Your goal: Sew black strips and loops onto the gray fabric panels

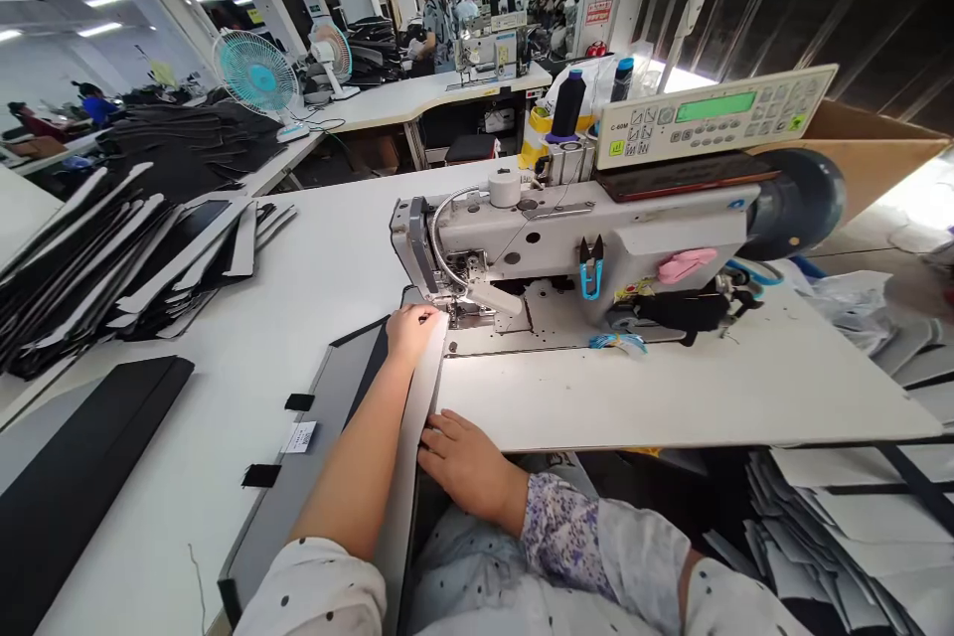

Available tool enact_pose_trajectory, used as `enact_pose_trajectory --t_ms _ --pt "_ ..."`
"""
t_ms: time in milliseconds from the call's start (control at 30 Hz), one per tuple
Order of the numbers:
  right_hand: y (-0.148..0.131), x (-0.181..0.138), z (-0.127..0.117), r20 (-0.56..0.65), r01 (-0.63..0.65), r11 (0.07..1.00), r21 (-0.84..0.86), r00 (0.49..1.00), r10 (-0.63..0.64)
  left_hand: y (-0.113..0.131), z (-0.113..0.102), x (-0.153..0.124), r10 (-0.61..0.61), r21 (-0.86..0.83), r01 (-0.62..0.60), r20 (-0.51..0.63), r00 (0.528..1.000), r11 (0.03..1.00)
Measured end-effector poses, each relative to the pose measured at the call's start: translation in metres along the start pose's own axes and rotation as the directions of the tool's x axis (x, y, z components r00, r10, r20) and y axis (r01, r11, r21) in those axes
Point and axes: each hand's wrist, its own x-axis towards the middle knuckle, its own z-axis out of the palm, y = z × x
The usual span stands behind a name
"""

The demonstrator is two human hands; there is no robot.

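Note:
A grey fabric panel with black trim, two black tabs and a white label lies on the table under my left forearm. Its white edge strip runs up to the needle area of a sewing machine. My left hand is closed on the panel beside the presser foot, its fingertips pinched at the strip's upper end. Lower down, my right hand lies palm down at the table's front edge, fingers extended against the strip's right side. The underside of the strip is hidden.
A folded black piece and stacked black-and-white pieces lie at left. Blue-handled snips hang on the machine beneath a control panel. More pieces are stacked low at right. Fans and a co-worker are farther back.

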Motion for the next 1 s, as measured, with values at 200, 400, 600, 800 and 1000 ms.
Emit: enact_pose_trajectory --t_ms 200,400,600,800,1000 --pt "0.006 -0.005 -0.011 0.004 -0.005 0.999 0.039 1.0 0.005 0.01 0.005 -0.002 -0.031 0.026 0.031 -0.015 0.999 0.999" --pt "0.009 -0.005 -0.018 0.036 -0.023 0.997 0.071 0.999 0.021 0.015 0.007 0.001 -0.026 0.059 0.027 -0.018 0.999 0.998" --pt "0.01 -0.004 -0.019 0.068 -0.028 0.996 0.087 0.997 0.022 0.022 0.005 -0.003 -0.018 0.095 0.021 -0.035 0.999 0.995" --pt "0.008 -0.001 -0.024 0.091 -0.046 0.995 0.088 0.995 0.037 0.014 -0.006 -0.038 0.302 0.292 -0.285 -0.012 0.953 0.913" --pt "0.014 -0.003 -0.028 0.103 -0.054 0.995 0.083 0.994 0.046 0.007 -0.008 -0.051 0.377 0.381 -0.377 0.077 0.923 0.845"
